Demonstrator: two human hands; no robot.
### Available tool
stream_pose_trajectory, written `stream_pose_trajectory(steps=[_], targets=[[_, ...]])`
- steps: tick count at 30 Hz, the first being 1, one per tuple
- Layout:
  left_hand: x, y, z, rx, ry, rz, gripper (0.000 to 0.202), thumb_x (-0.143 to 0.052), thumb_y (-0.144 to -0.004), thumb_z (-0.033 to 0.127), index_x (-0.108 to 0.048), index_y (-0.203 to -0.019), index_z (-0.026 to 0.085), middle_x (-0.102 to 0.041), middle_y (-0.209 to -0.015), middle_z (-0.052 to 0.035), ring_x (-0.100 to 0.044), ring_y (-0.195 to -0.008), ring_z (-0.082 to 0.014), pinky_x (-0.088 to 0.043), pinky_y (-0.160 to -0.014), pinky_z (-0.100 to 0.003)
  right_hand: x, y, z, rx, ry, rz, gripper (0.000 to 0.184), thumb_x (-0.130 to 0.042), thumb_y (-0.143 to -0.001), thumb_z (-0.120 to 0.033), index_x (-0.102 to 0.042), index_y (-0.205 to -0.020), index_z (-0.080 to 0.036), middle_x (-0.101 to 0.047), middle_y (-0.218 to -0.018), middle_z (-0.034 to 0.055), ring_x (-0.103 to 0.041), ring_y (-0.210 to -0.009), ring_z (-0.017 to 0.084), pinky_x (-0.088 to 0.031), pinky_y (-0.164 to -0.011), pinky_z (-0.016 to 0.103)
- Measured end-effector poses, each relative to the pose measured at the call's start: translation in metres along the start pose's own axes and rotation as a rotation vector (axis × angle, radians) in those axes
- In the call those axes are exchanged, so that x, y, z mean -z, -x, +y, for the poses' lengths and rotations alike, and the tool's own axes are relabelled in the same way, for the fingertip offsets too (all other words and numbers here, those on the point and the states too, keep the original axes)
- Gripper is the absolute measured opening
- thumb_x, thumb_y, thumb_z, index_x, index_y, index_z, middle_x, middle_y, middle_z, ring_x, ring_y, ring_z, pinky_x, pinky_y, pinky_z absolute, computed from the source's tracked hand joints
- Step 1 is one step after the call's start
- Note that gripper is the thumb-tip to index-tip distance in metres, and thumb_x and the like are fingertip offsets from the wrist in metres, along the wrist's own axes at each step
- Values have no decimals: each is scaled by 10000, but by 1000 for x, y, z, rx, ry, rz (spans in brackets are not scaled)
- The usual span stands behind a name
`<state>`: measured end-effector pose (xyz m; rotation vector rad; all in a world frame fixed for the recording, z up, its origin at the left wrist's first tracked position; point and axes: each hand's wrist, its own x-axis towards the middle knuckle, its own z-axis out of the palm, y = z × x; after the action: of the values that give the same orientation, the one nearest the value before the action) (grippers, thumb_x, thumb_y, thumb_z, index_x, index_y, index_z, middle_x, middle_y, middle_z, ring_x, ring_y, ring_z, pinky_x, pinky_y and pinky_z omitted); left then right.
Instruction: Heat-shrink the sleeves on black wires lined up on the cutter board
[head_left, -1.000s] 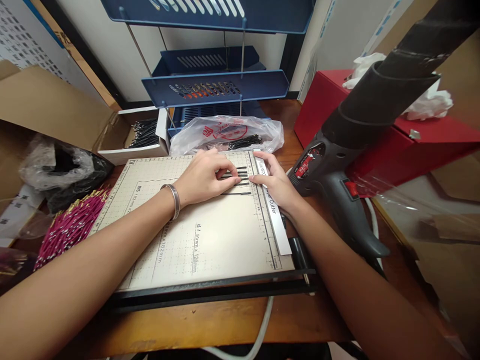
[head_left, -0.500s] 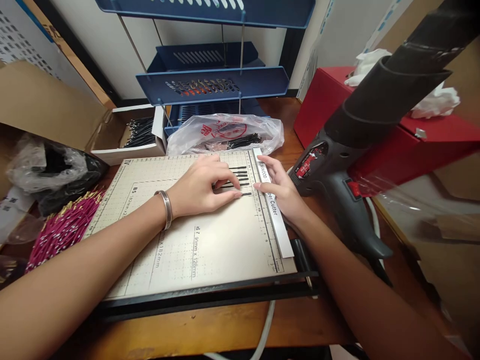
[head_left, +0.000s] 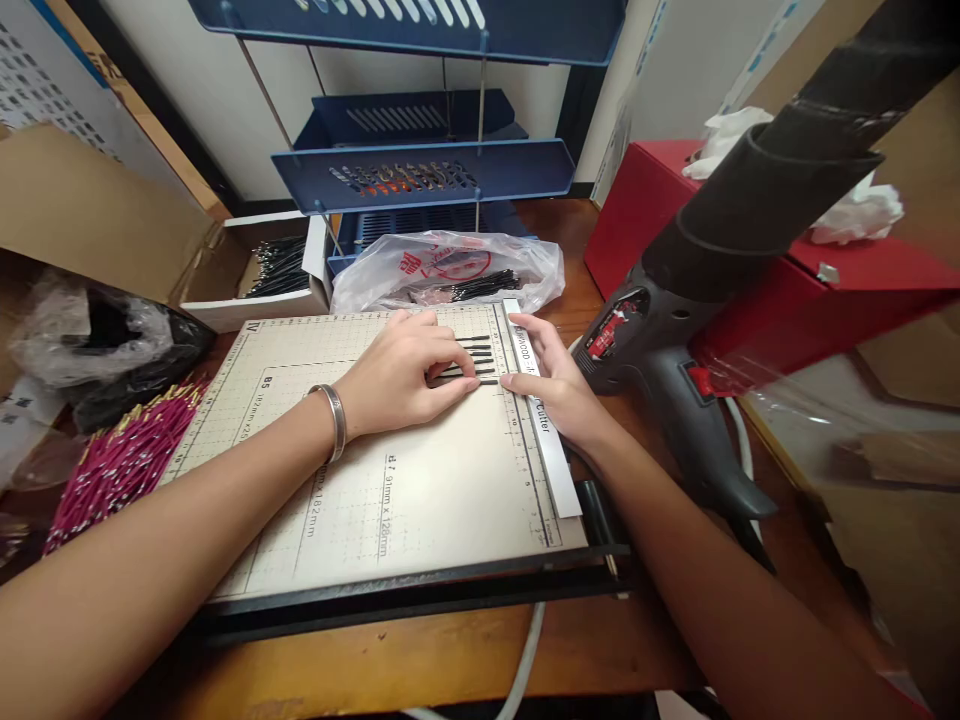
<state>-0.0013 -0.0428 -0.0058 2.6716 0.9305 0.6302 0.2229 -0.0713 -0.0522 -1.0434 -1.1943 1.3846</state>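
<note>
A beige paper cutter board (head_left: pixel 420 490) with a printed grid lies before me. Several thin black tubes (head_left: pixel 480 355) lie side by side near its right edge. My left hand (head_left: pixel 401 370), a metal bangle on its wrist, rests flat on the tubes with fingers stretched out over them. My right hand (head_left: pixel 551 375) lies on the white cutter rail (head_left: pixel 551 455), its fingers extended and the fingertips touching the tubes' right ends.
A black heat gun (head_left: pixel 675 390) stands right of the board before a red box (head_left: pixel 750 270). A plastic bag (head_left: pixel 450 265) of black tubes and a blue rack (head_left: pixel 420 170) sit behind. Magenta wires (head_left: pixel 120 460) and a white box (head_left: pixel 262 275) lie left.
The left fingers have shifted slightly over the tubes, drawing them closer together; the lowest tube has moved up to the others. The right hand stays at the rail.
</note>
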Motion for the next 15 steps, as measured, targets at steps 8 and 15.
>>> stream_pose_trajectory(steps=[8,15], targets=[[0,0,1,-6,-1,8,229,-675,-1000,352,-804,-867,218,-641,-683,-21,-504,-752,-216,-323,-790,-392,5,-3,9,55,33,0,787,-796,-635,-300,-481,-1357,-310,-622,-1460,89,-584,-1411,345,-414,-1288,576],[-1,-1,0,-20,-7,22,216,-680,-997,328,-795,-854,215,-619,-660,-9,-492,-728,-207,-315,-785,-385,5,-5,13,70,37,8,789,-802,-627,-312,-478,-1347,-313,-615,-1442,91,-584,-1384,343,-402,-1290,580]])
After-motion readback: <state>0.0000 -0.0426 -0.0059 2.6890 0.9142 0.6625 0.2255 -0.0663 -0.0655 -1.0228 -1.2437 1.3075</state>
